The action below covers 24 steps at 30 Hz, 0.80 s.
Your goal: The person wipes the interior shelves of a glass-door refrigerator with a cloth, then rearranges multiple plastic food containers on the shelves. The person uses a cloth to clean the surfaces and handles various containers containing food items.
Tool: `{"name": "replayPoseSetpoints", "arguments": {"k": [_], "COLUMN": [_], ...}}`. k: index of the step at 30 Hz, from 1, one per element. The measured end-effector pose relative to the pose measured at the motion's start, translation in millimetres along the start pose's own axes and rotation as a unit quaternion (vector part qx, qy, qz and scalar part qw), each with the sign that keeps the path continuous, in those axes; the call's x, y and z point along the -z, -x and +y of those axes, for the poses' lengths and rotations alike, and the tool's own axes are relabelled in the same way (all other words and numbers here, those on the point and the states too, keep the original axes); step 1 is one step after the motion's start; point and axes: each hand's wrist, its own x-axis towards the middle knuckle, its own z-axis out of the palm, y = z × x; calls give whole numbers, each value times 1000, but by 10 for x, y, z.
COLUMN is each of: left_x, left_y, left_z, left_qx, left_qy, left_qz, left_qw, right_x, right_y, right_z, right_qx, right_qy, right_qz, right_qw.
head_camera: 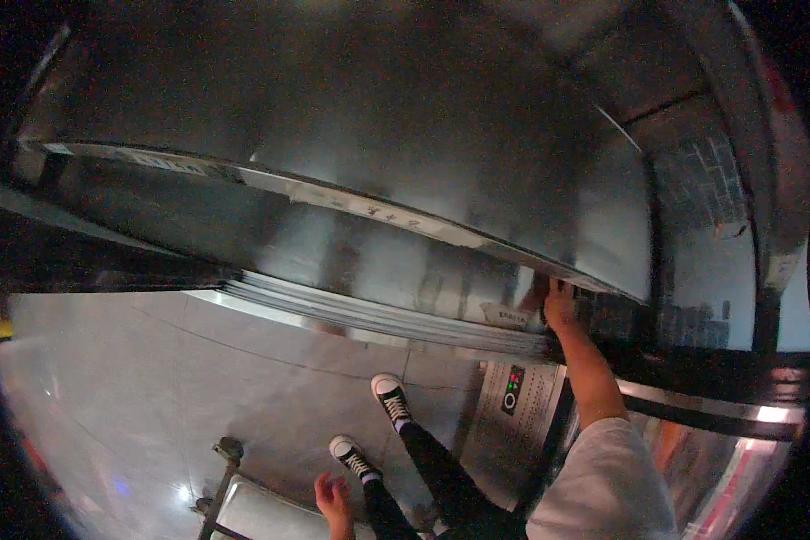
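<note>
My right hand [560, 304] reaches up to the right end of a long metal shelf edge [412, 219], at a dark gap just under it. Its fingertips are partly hidden there, so what they touch cannot be made out. Paper strips with writing are stuck along the edge. Below it runs a shiny metal panel [378, 263], with a small label [506, 315] near my hand. My left hand [333, 499] hangs low at the bottom of the view, over the floor, with its fingers loosely curled and nothing seen in it.
A perforated metal unit [530, 405] with a small lit control panel stands below my right arm. A wheeled cart [270, 509] with a pale surface is at the bottom left. My feet in dark sneakers [391, 398] stand on the grey floor [277, 378]. Glass-fronted compartments [702, 283] line the right.
</note>
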Motion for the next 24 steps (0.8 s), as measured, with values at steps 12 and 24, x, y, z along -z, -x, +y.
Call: {"name": "replayPoseSetpoints", "arguments": {"k": [12, 24], "left_x": [465, 834], "left_y": [78, 169], "left_z": [439, 577], "left_qx": [-37, -108], "left_qy": [18, 53], "left_qz": [68, 9], "left_qw": [997, 993], "right_x": [1364, 1854], "right_y": [427, 1037], "right_z": [-3345, -2875], "right_qx": [130, 463], "right_qy": [-387, -200], "right_qz": [-174, 43], "right_qw": [896, 862]}}
